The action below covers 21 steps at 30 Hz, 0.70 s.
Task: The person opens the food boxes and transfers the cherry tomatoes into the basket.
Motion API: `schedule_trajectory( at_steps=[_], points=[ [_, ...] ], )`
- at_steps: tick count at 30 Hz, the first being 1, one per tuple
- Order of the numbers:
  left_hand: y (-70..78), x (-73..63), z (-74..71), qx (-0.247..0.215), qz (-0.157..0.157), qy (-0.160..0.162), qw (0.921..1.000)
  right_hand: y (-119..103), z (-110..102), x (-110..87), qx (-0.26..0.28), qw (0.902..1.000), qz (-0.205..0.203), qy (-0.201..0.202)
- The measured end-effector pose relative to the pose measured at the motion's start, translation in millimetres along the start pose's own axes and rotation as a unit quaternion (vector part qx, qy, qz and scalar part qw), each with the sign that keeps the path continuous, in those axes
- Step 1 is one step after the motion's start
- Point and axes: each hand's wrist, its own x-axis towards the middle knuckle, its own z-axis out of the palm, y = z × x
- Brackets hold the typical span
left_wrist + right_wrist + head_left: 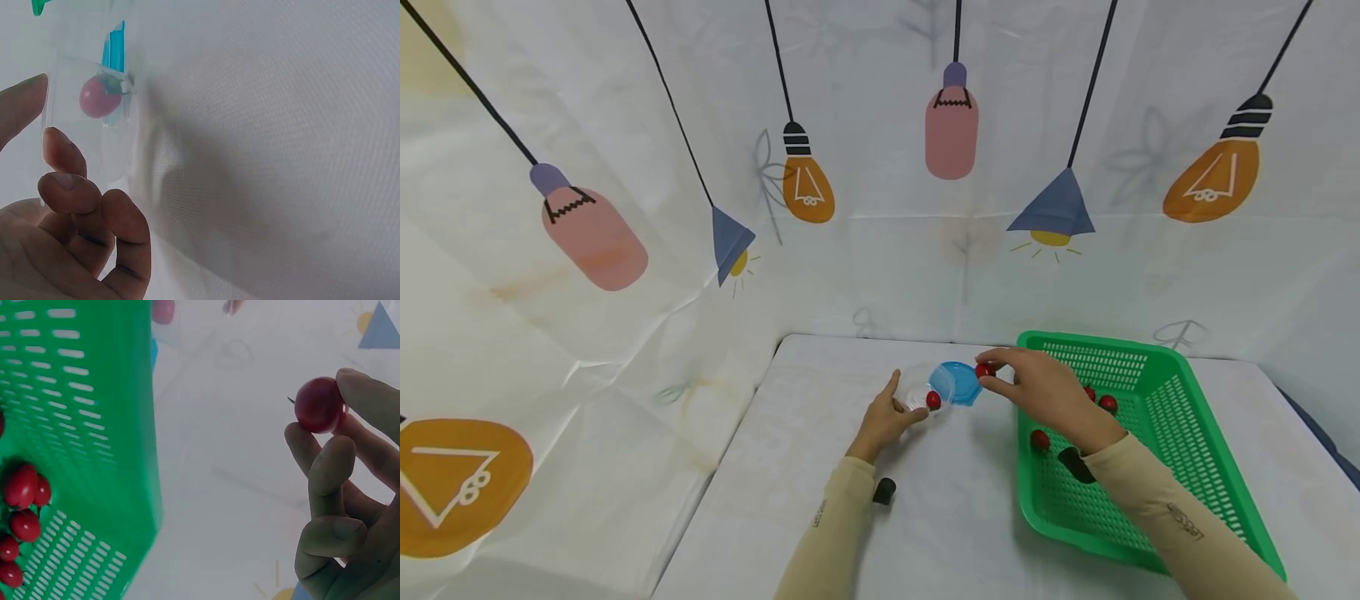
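Observation:
A clear plastic container (916, 387) sits tilted in my left hand (880, 423), gripped at the side between thumb and fingers. One red cherry tomato (100, 97) with a green stem lies inside it. My right hand (1039, 390) pinches another cherry tomato (320, 405) between thumb and fingertips, to the right of the container and above the table. Right beside the container, a blue lid (964, 385) lies on the table, partly seen through the clear plastic.
A green perforated basket (1097, 340) stands on the right, under my right forearm. Several cherry tomatoes (25, 525) lie in it, some hidden by the arm in the head view. The white-covered table (955, 517) meets a wall cloth printed with lamps behind and at left.

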Motion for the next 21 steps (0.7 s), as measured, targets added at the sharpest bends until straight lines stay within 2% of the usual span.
schedule_trajectory(
  at_steps=[8,15,21],
  points=[
    [-0.5,0.3,-0.1,-0.010,-0.004,-0.002,0.9999,22.4,-13.7,-20.0,-0.005,0.9999,0.012,0.001],
    [-0.4,0.0,-0.8,-0.010,-0.003,-0.001,0.9999,53.0,-15.0,-40.2,-0.023,0.9997,0.013,0.005],
    [0.2,0.1,-1.3,-0.006,-0.004,0.000,1.0000,74.0,-11.8,-54.4,-0.033,0.9990,0.027,-0.016]
  ],
)
